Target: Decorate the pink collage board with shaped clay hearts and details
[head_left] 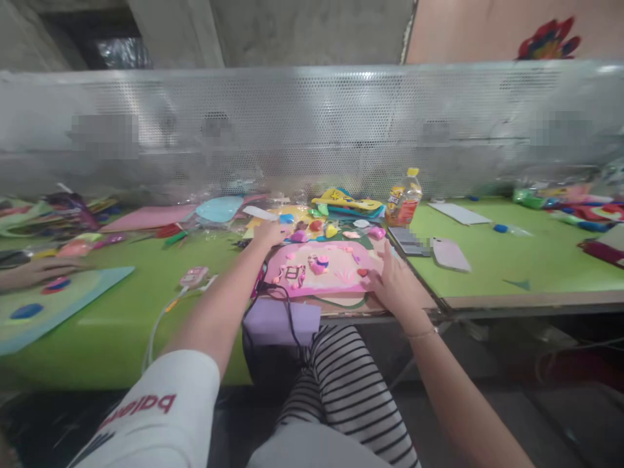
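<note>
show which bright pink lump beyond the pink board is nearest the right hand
The rightmost pink lump, just beyond the right hand; the other pink lump lies farther left, near the left hand.

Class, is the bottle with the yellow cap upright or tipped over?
Upright: the bottle stands with its yellow cap uppermost.

It looks like a craft workshop here: green tables (511, 276) side by side, strewn with bright clay-like lumps (299, 236) and coloured sheets (151, 218), a pink board (336, 287) dotted with raised shapes right in the middle! Over left, another person (53, 268) is at a blue-edged board (100, 286). Behind: a perforated metal screen (302, 123), then bare concrete (312, 32).
</note>
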A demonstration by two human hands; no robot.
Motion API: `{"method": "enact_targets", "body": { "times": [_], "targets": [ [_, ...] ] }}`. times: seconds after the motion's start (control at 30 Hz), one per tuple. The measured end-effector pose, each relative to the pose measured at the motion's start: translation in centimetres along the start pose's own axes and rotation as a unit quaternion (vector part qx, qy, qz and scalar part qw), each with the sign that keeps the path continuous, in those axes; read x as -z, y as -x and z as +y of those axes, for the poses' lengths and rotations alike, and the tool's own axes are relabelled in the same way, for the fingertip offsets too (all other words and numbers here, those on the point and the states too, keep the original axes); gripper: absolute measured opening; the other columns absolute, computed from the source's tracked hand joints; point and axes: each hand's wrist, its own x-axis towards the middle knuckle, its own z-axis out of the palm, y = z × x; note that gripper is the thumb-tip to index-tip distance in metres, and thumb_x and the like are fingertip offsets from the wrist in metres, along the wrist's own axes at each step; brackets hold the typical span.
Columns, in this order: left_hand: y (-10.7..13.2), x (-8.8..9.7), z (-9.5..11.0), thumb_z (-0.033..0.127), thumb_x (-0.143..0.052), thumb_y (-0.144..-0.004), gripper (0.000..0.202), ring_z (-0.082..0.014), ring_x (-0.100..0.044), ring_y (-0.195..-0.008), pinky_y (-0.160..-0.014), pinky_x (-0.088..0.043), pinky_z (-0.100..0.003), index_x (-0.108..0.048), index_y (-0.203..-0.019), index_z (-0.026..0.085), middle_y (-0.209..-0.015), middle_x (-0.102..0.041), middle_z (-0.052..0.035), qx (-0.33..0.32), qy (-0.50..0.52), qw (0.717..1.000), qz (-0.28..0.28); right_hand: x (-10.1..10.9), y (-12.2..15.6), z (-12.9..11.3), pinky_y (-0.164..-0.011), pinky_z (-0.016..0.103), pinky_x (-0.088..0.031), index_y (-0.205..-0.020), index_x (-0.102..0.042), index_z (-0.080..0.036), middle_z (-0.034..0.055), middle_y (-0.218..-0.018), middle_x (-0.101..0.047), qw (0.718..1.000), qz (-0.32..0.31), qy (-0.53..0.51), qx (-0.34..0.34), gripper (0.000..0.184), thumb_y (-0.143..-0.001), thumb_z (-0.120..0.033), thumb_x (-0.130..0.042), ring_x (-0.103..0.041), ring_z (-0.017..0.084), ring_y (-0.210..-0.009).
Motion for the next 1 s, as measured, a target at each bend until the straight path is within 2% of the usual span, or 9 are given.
{"method": "enact_targets", "body": {
  "times": [0.13, 0.27, 0.33, 0.4, 0.47, 0.57, 0.63, 0.83, 1.0],
  "targets": [
    [-0.7, -1.2, 0.5, 0.035, -0.058, -0.091, 0.034, -0.0245, -0.058, -0.107, -0.091, -0.048, -0.047, -0.056, -0.119, 0.016, -0.122, -0.057, -0.0094, -0.003, 0.004, 1.000, 0.014, -0.3, -0.1, 0.7, -0.096, 0.052, -0.044, -0.150, -0.003, -0.008, 0.0235, -0.128, -0.052, 0.989, 0.084, -0.106, -0.056, 0.075, -0.088, -0.025, -0.042, -0.051, 0.031, -0.118],
    [-0.1, 0.4, 1.4, 0.034, -0.058, -0.091, 0.035, -0.0252, -0.056, -0.110, -0.092, -0.047, -0.048, -0.055, -0.121, 0.016, -0.125, -0.055, -0.0100, -0.043, 0.051, 0.996, 0.054, -0.1, 0.0, 1.3, -0.098, 0.051, -0.042, -0.146, -0.023, -0.015, 0.0179, -0.122, -0.053, 0.976, 0.144, -0.160, -0.042, 0.060, -0.089, -0.023, -0.041, -0.051, 0.027, -0.115],
    [1.9, 1.5, 2.4, 0.033, -0.059, -0.091, 0.036, -0.0263, -0.054, -0.113, -0.094, -0.045, -0.050, -0.054, -0.122, 0.016, -0.128, -0.053, -0.0102, -0.087, 0.091, 0.989, 0.079, 0.6, 0.4, 1.0, -0.098, 0.050, -0.043, -0.138, -0.036, -0.016, 0.0154, -0.115, -0.054, 0.970, 0.166, -0.177, -0.022, 0.048, -0.090, -0.022, -0.041, -0.051, 0.025, -0.112],
    [5.6, 1.9, 3.8, 0.033, -0.060, -0.090, 0.037, -0.0261, -0.054, -0.113, -0.094, -0.045, -0.049, -0.054, -0.122, 0.016, -0.127, -0.054, -0.0101, -0.143, 0.140, 0.976, 0.088, 1.9, 1.2, 0.0, -0.094, 0.047, -0.046, -0.125, -0.048, -0.018, 0.0128, -0.109, -0.057, 0.964, 0.178, -0.198, 0.004, 0.035, -0.091, -0.021, -0.041, -0.053, 0.024, -0.109],
    [10.6, 1.4, 5.3, 0.035, -0.062, -0.089, 0.039, -0.0244, -0.058, -0.108, -0.092, -0.047, -0.047, -0.054, -0.122, 0.016, -0.122, -0.057, -0.0095, -0.195, 0.192, 0.958, 0.082, 3.2, 2.3, -1.9, -0.092, 0.043, -0.048, -0.112, -0.057, -0.022, 0.0095, -0.104, -0.059, 0.961, 0.157, -0.223, 0.034, 0.025, -0.092, -0.019, -0.043, -0.056, 0.022, -0.105],
    [17.8, -0.4, 7.3, 0.034, -0.068, -0.084, 0.044, -0.0231, -0.059, -0.108, -0.094, -0.048, -0.044, -0.053, -0.122, 0.018, -0.117, -0.061, -0.0074, -0.238, 0.264, 0.932, 0.067, 4.7, 4.2, -5.1, -0.086, 0.035, -0.051, -0.112, -0.060, -0.024, 0.0090, -0.106, -0.060, 0.942, 0.044, -0.329, 0.053, 0.028, -0.093, -0.015, -0.040, -0.059, 0.018, -0.102],
    [21.0, -1.3, 8.0, 0.031, -0.069, -0.083, 0.044, -0.0206, -0.057, -0.111, -0.098, -0.046, -0.038, -0.052, -0.123, 0.023, -0.119, -0.061, -0.0051, -0.247, 0.300, 0.919, 0.057, 5.0, 5.4, -6.7, -0.086, 0.034, -0.051, -0.113, -0.060, -0.024, 0.0085, -0.107, -0.062, 0.923, -0.005, -0.381, 0.048, 0.028, -0.094, -0.015, -0.040, -0.059, 0.018, -0.102],
    [23.4, -2.1, 7.8, 0.024, -0.066, -0.085, 0.044, -0.0202, -0.055, -0.114, -0.099, -0.044, -0.036, -0.049, -0.125, 0.026, -0.122, -0.059, -0.0047, -0.232, 0.344, 0.909, 0.043, 4.3, 8.2, -8.3, -0.075, 0.026, -0.052, -0.108, -0.058, -0.022, 0.0051, -0.095, -0.066, 0.868, -0.034, -0.489, -0.080, 0.018, -0.092, -0.023, -0.048, -0.063, 0.015, -0.087],
    [24.0, -2.6, 7.4, 0.023, -0.069, -0.083, 0.043, -0.0214, -0.057, -0.110, -0.097, -0.045, -0.038, -0.051, -0.122, 0.024, -0.117, -0.062, -0.0051, -0.227, 0.337, 0.913, 0.036, 4.0, 8.5, -8.2, -0.066, 0.025, -0.048, -0.088, -0.061, -0.020, 0.0025, -0.081, -0.061, 0.863, -0.049, -0.494, -0.089, 0.009, -0.090, -0.023, -0.053, -0.057, 0.013, -0.074]
  ]
}}
